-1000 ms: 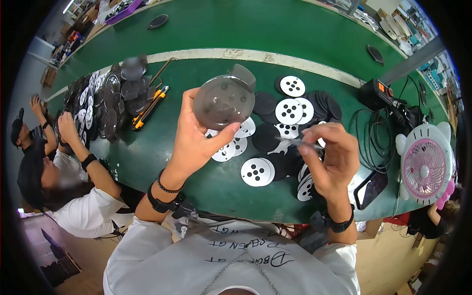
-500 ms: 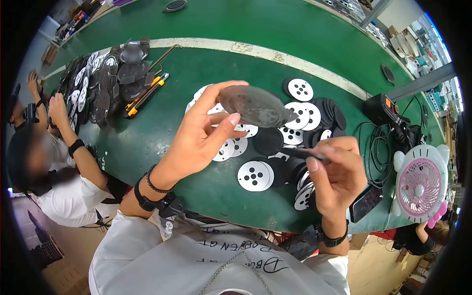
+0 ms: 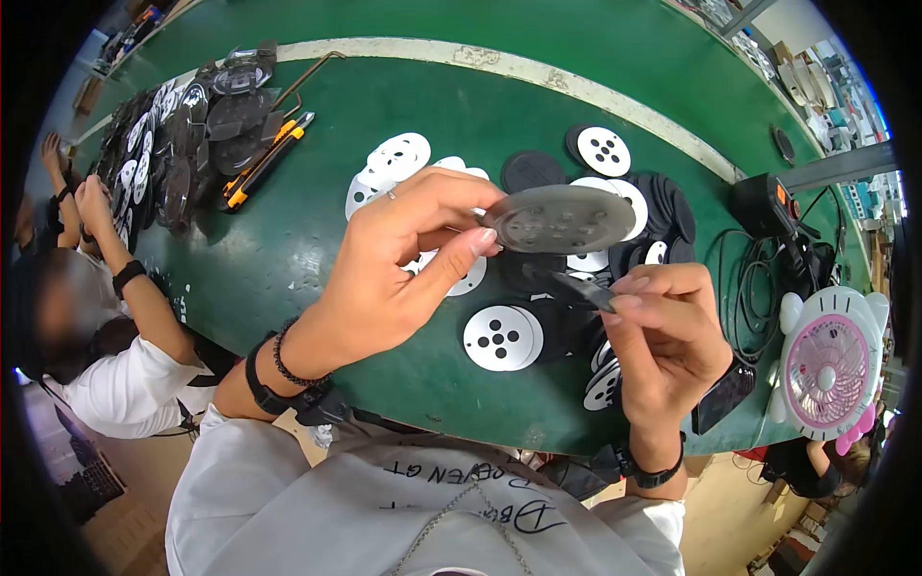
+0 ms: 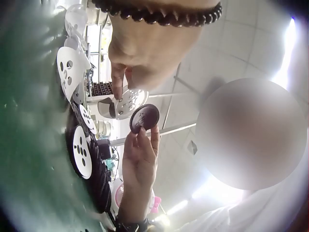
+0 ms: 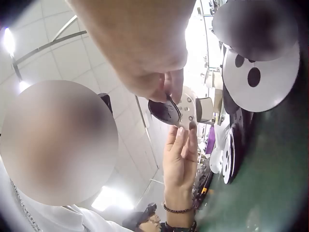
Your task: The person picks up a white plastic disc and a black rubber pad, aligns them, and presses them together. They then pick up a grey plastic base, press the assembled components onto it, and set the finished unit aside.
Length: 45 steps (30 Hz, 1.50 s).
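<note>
My left hand [image 3: 389,264] pinches a translucent grey round plastic cover [image 3: 567,221] by its edge, tilted nearly flat above the table. In the right wrist view the cover shows small round bumps [image 5: 189,110] and a side tab [image 5: 205,109]. My right hand [image 3: 672,336] pinches a thin dark round disc [image 3: 579,288] between thumb and fingers, just below and right of the cover. From the left wrist, the disc [image 4: 145,119] appears with a raised rim, close to the cover [image 4: 129,104]. Below both hands lie white discs with black holes [image 3: 499,338].
Black discs [image 3: 663,206] lie stacked at the right. A pile of translucent covers [image 3: 240,120] stands at the left, beside orange-handled cutters [image 3: 274,158]. A coiled cable [image 3: 749,288], a phone [image 3: 725,396] and a pink-and-white fan [image 3: 828,360] line the right side. Another person [image 3: 106,336] works at left.
The cover has tilted from facing the head camera to nearly edge-on and moved right, toward the right hand. The dark disc stays pinched in the right hand, and its angle has shifted.
</note>
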Tool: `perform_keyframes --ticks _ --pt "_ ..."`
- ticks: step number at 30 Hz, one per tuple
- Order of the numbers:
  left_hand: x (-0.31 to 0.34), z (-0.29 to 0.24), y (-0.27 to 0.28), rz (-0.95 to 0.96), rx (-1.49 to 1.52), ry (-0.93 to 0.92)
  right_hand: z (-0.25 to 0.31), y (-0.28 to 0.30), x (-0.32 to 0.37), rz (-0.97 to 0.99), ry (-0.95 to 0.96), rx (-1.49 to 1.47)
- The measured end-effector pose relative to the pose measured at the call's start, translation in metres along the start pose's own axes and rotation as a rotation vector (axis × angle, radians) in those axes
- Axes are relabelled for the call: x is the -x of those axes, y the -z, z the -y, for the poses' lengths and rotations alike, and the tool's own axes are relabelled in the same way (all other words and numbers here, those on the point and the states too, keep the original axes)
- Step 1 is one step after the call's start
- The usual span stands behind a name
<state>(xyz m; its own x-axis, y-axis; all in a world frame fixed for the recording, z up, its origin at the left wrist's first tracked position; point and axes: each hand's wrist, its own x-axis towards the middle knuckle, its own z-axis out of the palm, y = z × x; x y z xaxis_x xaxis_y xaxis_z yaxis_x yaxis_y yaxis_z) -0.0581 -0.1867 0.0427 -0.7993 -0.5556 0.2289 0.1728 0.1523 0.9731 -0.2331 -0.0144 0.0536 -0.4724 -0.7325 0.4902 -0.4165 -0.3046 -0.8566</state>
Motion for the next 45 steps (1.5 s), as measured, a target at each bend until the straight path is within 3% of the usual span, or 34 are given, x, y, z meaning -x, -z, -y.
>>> perform_keyframes --ticks 5,7,25,45 --pt "0.002 0.003 -0.006 -0.029 -0.059 -0.085 0.003 0.001 -0.004 0.069 0.114 0.137" --pt "0.002 0.002 -0.003 0.071 -0.154 -0.142 0.003 0.001 -0.003 0.072 0.12 0.14" --pt "-0.001 0.003 -0.001 0.111 -0.223 -0.346 0.008 0.003 0.0 0.067 0.192 0.22" --pt "0.003 0.003 -0.003 0.162 -0.129 -0.282 0.017 0.002 0.001 0.071 0.192 0.219"
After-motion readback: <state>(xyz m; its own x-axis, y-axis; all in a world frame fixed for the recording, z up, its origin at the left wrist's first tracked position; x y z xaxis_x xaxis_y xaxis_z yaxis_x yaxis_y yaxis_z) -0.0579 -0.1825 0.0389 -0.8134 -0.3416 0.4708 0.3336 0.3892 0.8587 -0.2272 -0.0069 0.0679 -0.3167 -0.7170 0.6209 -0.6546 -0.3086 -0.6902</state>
